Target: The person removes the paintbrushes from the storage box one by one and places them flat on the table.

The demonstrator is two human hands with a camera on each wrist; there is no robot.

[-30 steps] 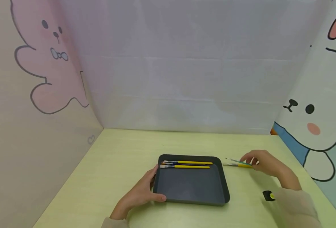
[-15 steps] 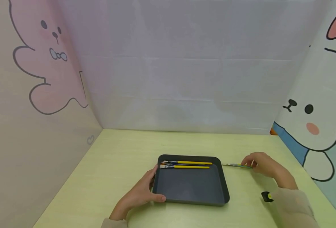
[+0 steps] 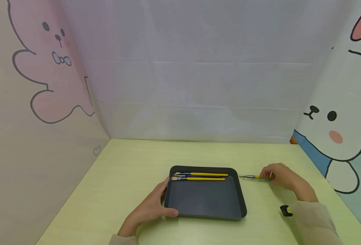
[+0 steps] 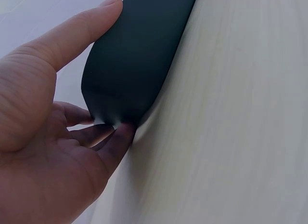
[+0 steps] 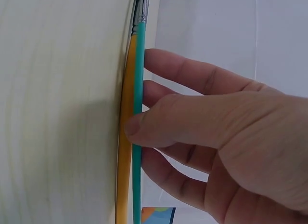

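My left hand (image 3: 150,206) holds the near left corner of a dark grey tray (image 3: 208,200), thumb along the front wall and fingertips at its left side. Several paintbrushes (image 3: 209,179) lie inside, along the far wall, bristles to the left; two have yellow handles. Right of the tray, my right hand (image 3: 286,180) pinches a slim teal paintbrush (image 5: 138,79), its thumb crossing the handle. A thicker yellow paintbrush (image 5: 125,176) runs right alongside, and the thumb tip reaches over it too. Both brushes are low over the table, ferrules pointing toward the tray.
The pale wood-grain table (image 3: 137,163) is bounded by a white back wall (image 3: 195,85) and printed side walls, with a bear figure (image 3: 58,68) on the left and a rabbit (image 3: 336,126) on the right. A small black piece (image 3: 286,210) shows at the right sleeve.
My right hand has come down slightly, bringing the teal paintbrush from a slant above the yellow one to lie beside it on the near side. The left hand and tray stay put.
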